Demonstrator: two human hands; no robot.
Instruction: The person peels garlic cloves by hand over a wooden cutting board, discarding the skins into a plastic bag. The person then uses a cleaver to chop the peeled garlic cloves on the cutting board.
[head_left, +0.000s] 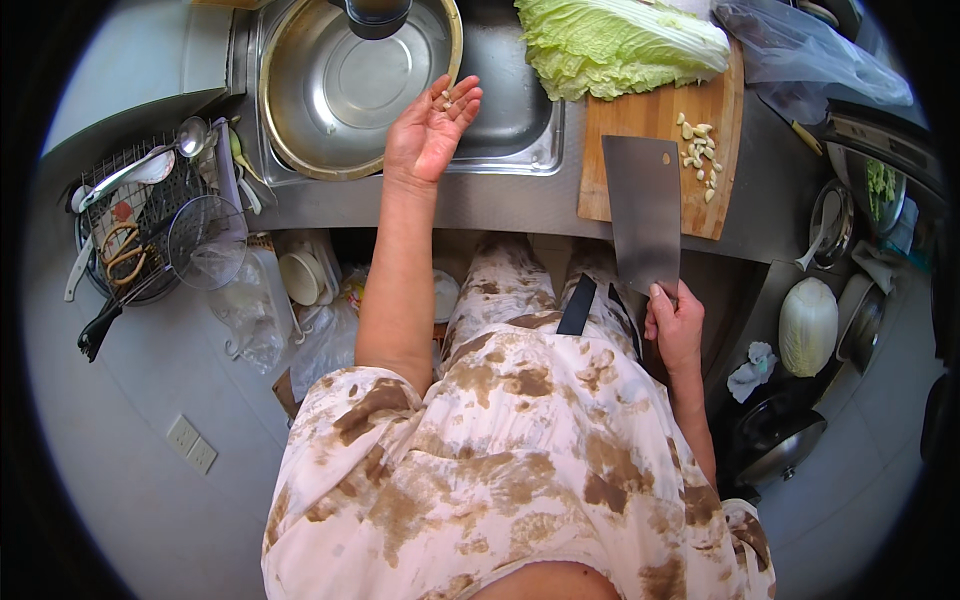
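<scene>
My left hand is palm up over the rim of a round metal basin, holding a few small garlic pieces against its fingers. My right hand grips a cleaver near the counter's front edge. The broad blade points away from me and covers part of a wooden cutting board. Several garlic cloves lie on the board, right of the blade. Behind them rests a large cut piece of napa cabbage, partly beyond the board's left edge.
The basin sits in a steel sink below a dark faucet head. A utensil rack with a ladle, scissors and strainer stands left. Plastic bags lie back right. A whole napa cabbage and a pan are at right.
</scene>
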